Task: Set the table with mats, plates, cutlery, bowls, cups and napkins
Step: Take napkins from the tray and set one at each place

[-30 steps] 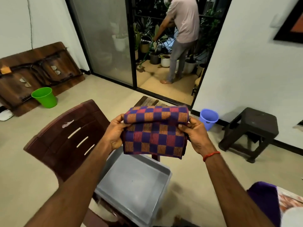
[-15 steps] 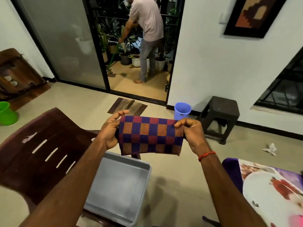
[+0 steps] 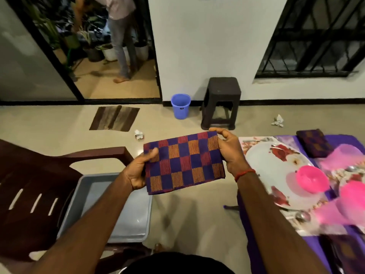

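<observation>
A folded checked napkin (image 3: 184,162) in purple, red and orange hangs in the air between my hands. My left hand (image 3: 138,171) grips its left edge with the thumb on top. My right hand (image 3: 230,150) pinches its upper right corner. At the right stands the table with a purple cloth (image 3: 335,140), a floral mat, a white plate (image 3: 264,161), a pink bowl (image 3: 312,179), a blurred pink cup (image 3: 353,198), a fork (image 3: 256,139), a spoon (image 3: 302,216) and another folded checked napkin (image 3: 313,143).
A grey plastic tub (image 3: 126,218) sits on a brown plastic chair (image 3: 29,186) at the lower left. A blue bucket (image 3: 180,105) and a dark stool (image 3: 222,101) stand by the wall. Crumpled paper (image 3: 138,134) lies on the floor. A person (image 3: 118,26) stands in the doorway.
The view has swung to the right, bringing the laid table into sight. The napkin has come down and tilted between my hands, both still holding it.
</observation>
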The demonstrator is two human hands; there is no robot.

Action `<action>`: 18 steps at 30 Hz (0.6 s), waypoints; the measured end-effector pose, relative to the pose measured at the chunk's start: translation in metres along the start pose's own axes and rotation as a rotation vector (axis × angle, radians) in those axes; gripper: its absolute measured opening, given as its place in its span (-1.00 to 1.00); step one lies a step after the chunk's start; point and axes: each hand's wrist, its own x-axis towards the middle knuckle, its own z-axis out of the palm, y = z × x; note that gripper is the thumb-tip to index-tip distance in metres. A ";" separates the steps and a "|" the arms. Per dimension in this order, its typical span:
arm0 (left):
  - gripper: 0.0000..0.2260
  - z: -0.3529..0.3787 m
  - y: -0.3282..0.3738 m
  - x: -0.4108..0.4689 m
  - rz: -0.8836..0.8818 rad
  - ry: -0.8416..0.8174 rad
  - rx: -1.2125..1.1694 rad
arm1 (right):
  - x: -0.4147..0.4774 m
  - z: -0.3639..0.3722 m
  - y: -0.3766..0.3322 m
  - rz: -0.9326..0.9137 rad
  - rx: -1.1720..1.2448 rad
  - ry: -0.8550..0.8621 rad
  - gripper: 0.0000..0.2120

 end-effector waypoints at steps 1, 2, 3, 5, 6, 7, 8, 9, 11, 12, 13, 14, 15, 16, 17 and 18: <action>-0.34 0.006 -0.006 0.002 0.004 0.016 0.025 | -0.007 -0.009 0.005 0.033 0.011 0.013 -0.83; -0.48 0.013 -0.009 0.004 0.023 0.034 0.034 | -0.011 -0.018 0.011 0.070 0.037 0.008 -0.87; -0.58 0.020 -0.012 0.004 0.036 0.056 0.035 | -0.018 -0.028 0.018 0.111 0.099 -0.004 -0.89; -0.59 0.033 -0.014 0.007 0.041 0.074 -0.014 | -0.033 -0.050 0.033 0.191 0.319 -0.055 -0.85; -0.56 0.038 -0.016 0.009 0.038 0.076 -0.034 | -0.041 -0.062 0.042 0.211 0.420 -0.072 -0.80; -0.53 0.041 -0.018 0.011 0.034 0.071 -0.050 | -0.048 -0.072 0.051 0.222 0.475 -0.087 -0.73; -0.50 0.045 -0.021 0.015 0.025 0.064 -0.051 | -0.056 -0.082 0.059 0.226 0.477 -0.105 -0.67; -0.50 0.048 -0.023 0.017 0.020 0.050 -0.058 | -0.065 -0.087 0.067 0.232 0.447 -0.131 -0.63; -0.53 0.059 -0.028 0.023 0.003 0.000 -0.033 | -0.081 -0.090 0.079 0.217 0.344 -0.169 -0.60; -0.52 0.064 -0.031 0.025 -0.012 -0.016 -0.016 | -0.085 -0.089 0.083 0.194 0.304 -0.153 -0.61; -0.51 0.073 -0.033 0.025 -0.028 -0.032 -0.007 | -0.090 -0.090 0.085 0.158 0.307 -0.097 -0.61; -0.46 0.079 -0.034 0.026 -0.031 -0.047 -0.015 | -0.093 -0.092 0.086 0.116 0.325 -0.016 -0.58; -0.38 0.084 -0.036 0.025 -0.028 -0.088 -0.043 | -0.095 -0.095 0.087 0.072 0.358 0.066 -0.54; -0.30 0.089 -0.038 0.025 -0.044 -0.158 -0.069 | -0.098 -0.100 0.086 0.027 0.408 0.143 -0.51; -0.25 0.091 -0.039 0.025 -0.074 -0.233 -0.106 | -0.102 -0.104 0.083 -0.016 0.481 0.200 -0.52; -0.25 0.092 -0.041 0.027 -0.130 -0.300 -0.142 | -0.109 -0.108 0.078 -0.058 0.556 0.247 -0.59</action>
